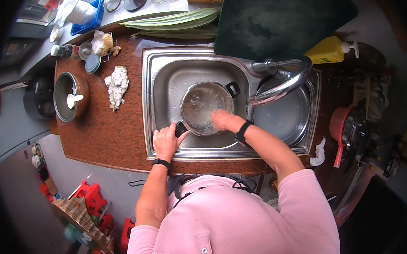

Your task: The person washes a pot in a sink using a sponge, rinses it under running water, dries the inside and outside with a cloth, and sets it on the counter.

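Observation:
A round metal pot (pixel 205 100) stands in the left basin of the stainless steel sink (pixel 164 94), holding cloudy, stirred-up water. My left hand (pixel 166 139) grips its near-left black handle (pixel 181 129), thumb on the near side. The other black handle (pixel 233 89) sticks out at the far right of the pot. Inside the rim, my right hand (pixel 223 120) reaches into the water; its fingertips are hidden, and whether they hold anything does not show. The chrome faucet (pixel 281 87) arches over the right basin, where a wide metal pan (pixel 281 118) contains whitish water.
A dark green cutting board (pixel 277 21) leans behind the sink beside a yellow pump bottle (pixel 326 50). Ridged green gourds (pixel 172 21) lie along the back. On the left counter are a crumpled white cloth (pixel 117 85) and a metal bowl (pixel 64 100) with a white spoon (pixel 73 100).

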A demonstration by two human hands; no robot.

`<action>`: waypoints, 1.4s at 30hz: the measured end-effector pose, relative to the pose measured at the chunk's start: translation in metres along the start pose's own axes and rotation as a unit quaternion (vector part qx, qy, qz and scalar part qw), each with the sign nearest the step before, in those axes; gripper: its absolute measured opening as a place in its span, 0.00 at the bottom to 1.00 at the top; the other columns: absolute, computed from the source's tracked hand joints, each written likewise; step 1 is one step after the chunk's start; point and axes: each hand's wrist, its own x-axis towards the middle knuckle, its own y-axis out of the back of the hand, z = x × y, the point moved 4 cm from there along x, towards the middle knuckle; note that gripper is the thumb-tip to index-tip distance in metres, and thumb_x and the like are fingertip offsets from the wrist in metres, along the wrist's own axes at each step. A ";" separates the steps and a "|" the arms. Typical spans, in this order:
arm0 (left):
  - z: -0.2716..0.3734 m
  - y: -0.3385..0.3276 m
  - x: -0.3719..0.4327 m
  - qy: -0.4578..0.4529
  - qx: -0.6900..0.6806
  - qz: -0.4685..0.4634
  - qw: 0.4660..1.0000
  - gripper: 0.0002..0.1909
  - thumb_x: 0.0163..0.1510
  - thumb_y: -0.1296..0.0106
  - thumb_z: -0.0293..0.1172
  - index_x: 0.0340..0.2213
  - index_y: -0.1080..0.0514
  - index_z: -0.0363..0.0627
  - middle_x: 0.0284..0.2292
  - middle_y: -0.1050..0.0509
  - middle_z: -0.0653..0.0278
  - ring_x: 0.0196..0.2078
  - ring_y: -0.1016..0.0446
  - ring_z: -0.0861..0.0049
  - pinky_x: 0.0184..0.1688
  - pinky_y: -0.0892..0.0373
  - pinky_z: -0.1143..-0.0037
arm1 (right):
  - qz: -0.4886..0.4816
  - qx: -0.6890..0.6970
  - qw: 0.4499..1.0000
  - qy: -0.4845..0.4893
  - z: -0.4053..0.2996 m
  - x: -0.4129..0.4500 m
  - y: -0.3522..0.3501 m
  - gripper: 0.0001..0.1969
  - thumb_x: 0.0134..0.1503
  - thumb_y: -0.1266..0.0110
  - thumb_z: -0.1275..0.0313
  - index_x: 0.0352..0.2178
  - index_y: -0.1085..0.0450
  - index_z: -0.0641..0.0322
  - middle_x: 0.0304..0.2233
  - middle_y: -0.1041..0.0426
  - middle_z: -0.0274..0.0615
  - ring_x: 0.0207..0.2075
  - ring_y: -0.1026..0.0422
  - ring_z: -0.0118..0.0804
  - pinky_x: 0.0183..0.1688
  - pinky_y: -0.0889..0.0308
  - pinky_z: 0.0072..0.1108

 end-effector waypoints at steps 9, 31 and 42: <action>-0.002 -0.005 -0.002 0.003 0.000 -0.001 1.000 0.29 0.43 0.40 0.57 0.34 0.26 0.42 0.20 0.27 0.64 0.23 0.28 0.70 0.29 0.38 0.71 | -0.013 0.226 0.972 -0.059 -0.014 0.067 -0.032 0.17 0.51 0.53 0.74 0.44 0.29 0.66 0.35 0.25 0.53 0.38 0.26 0.53 0.43 0.30 0.37; -0.006 -0.003 0.000 0.003 -0.022 0.035 0.999 0.25 0.43 0.42 0.59 0.25 0.29 0.47 0.15 0.32 0.65 0.19 0.30 0.69 0.27 0.38 0.71 | 0.220 0.100 0.968 0.073 -0.027 0.043 0.076 0.12 0.53 0.53 0.72 0.36 0.27 0.66 0.42 0.29 0.58 0.45 0.30 0.56 0.48 0.32 0.37; -0.002 -0.003 0.006 -0.003 -0.020 0.034 0.999 0.25 0.43 0.42 0.59 0.25 0.29 0.47 0.15 0.32 0.65 0.19 0.30 0.69 0.27 0.37 0.71 | 0.112 0.033 0.983 -0.139 0.028 0.076 0.025 0.17 0.60 0.59 0.67 0.49 0.34 0.58 0.51 0.35 0.55 0.52 0.33 0.52 0.51 0.34 0.35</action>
